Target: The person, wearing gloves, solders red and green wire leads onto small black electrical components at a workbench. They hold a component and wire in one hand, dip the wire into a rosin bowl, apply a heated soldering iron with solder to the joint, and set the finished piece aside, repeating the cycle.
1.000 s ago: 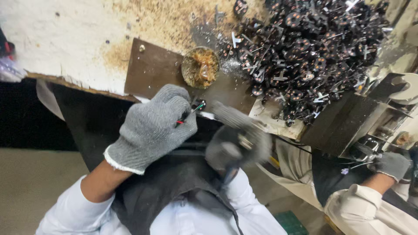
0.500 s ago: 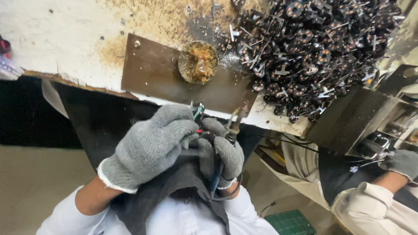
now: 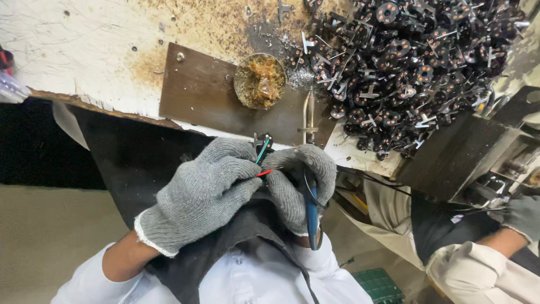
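Gloved left hand [image 3: 199, 194] pinches red and green wires [image 3: 262, 160]; right hand [image 3: 298, 183] clamps blue-handled pliers [image 3: 311, 211]; unworked parts pile [image 3: 416, 62] at two o'clock.

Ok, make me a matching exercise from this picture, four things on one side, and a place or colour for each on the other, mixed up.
Things:
1. left hand
2. right hand
3. round dish
4. heap of dark parts

Descriptions:
A. on the brown plate, full of brown residue
B. pinches red and green wires
C. holds a blue-handled tool
D. piled on the bench's right side

Pairs: 1-B, 2-C, 3-A, 4-D
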